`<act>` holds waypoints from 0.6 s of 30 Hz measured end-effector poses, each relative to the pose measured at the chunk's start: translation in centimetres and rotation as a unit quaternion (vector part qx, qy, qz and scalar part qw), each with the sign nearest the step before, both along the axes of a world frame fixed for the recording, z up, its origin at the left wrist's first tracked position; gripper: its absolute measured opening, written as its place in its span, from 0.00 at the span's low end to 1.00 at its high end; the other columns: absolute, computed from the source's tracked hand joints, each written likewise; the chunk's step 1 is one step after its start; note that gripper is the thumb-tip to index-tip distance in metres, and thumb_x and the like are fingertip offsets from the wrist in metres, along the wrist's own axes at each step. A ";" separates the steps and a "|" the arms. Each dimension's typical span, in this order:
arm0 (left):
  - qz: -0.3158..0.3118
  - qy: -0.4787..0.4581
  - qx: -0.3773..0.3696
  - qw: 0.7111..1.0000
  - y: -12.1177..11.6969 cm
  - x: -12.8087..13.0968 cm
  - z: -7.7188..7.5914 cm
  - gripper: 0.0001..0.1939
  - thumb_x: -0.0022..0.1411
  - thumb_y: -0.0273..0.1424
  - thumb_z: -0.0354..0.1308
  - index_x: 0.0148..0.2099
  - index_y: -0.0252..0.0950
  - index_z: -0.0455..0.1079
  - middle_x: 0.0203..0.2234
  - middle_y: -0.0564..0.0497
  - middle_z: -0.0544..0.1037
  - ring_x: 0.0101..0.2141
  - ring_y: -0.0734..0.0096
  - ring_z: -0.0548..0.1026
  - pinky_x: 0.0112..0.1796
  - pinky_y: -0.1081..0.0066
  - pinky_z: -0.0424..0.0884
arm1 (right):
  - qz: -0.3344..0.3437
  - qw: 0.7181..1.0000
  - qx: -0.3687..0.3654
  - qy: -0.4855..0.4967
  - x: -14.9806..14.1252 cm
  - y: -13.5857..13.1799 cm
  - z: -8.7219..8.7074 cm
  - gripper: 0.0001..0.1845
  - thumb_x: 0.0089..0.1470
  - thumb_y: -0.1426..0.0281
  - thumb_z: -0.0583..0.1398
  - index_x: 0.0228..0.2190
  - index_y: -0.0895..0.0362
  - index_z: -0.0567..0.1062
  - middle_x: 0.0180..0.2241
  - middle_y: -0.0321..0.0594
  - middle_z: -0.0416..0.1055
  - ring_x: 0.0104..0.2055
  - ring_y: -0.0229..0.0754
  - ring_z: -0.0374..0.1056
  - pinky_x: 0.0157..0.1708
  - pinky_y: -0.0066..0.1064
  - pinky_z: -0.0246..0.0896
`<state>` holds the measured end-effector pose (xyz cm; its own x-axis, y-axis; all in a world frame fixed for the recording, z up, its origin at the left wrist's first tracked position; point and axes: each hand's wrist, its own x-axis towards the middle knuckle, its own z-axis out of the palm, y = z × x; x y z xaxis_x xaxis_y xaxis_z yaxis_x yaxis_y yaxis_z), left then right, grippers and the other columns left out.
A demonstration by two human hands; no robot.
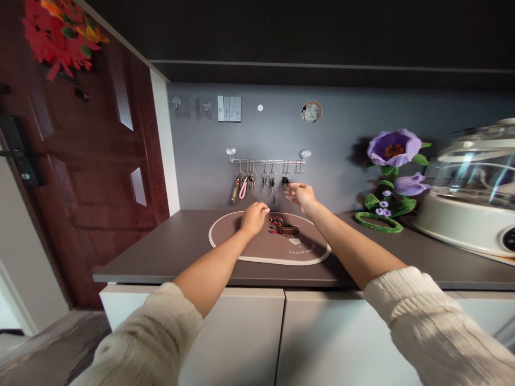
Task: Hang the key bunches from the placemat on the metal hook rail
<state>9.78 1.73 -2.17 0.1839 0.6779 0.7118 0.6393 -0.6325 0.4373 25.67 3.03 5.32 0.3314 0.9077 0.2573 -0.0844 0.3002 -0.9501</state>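
Note:
A clear hook rail (267, 161) on the grey wall carries several sets of keys, among them a pink strap (243, 188) and a brown tag (235, 190). My right hand (301, 197) is raised at the rail's right part, fingers pinched at a black-headed key (285, 181) that hangs by a hook. Lower down, my left hand (254, 217) hovers over the left part of the brown oval mat (229, 230), its fingers curled together; whatever they may hold is hidden. On the mat, right of my left hand, lies a pile of red and brown keyrings with keys (285, 228).
Purple felt flowers (394, 147) with a green ring base and a clear-lidded white appliance (466, 214) stand on the counter (169, 246) to the right. A dark overhead cabinet (306, 37) hangs above. At left is a red-brown door (108, 177).

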 end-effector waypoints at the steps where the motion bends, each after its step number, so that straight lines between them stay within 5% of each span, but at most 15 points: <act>1: 0.000 0.004 -0.002 1.000 0.0 0.0 0.0 0.08 0.57 0.29 0.49 0.33 0.36 0.69 0.30 0.49 0.72 0.34 0.70 0.68 0.37 0.71 0.62 | 0.010 1.000 0.005 0.001 0.0 -0.5 -0.2 0.06 0.48 0.80 0.53 0.24 0.58 0.66 0.24 0.36 0.68 0.22 0.30 0.64 0.25 0.25 0.66; 12: -0.043 0.059 -0.035 0.997 -0.1 -0.3 -0.1 0.06 0.55 0.28 0.52 0.32 0.35 0.71 0.29 0.50 0.72 0.32 0.71 0.67 0.36 0.72 0.62 | 0.100 0.984 0.052 -0.137 0.8 -3.9 -4.8 0.05 0.44 0.71 0.59 0.25 0.59 0.69 0.24 0.36 0.67 0.24 0.31 0.62 0.26 0.24 0.59; 18: -0.063 0.106 -0.044 0.991 0.2 -0.5 -0.4 0.07 0.54 0.28 0.53 0.35 0.36 0.72 0.30 0.50 0.72 0.33 0.71 0.68 0.37 0.71 0.63 | 0.049 0.938 0.101 -0.327 1.6 -3.0 -6.2 0.07 0.44 0.67 0.58 0.25 0.59 0.70 0.23 0.36 0.68 0.25 0.33 0.61 0.28 0.26 0.56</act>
<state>9.30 1.89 -2.62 0.4110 0.6977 0.5867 0.6409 -0.6789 0.3583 27.30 0.08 -0.84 -0.0409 0.8363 0.5467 0.4608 0.5013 -0.7324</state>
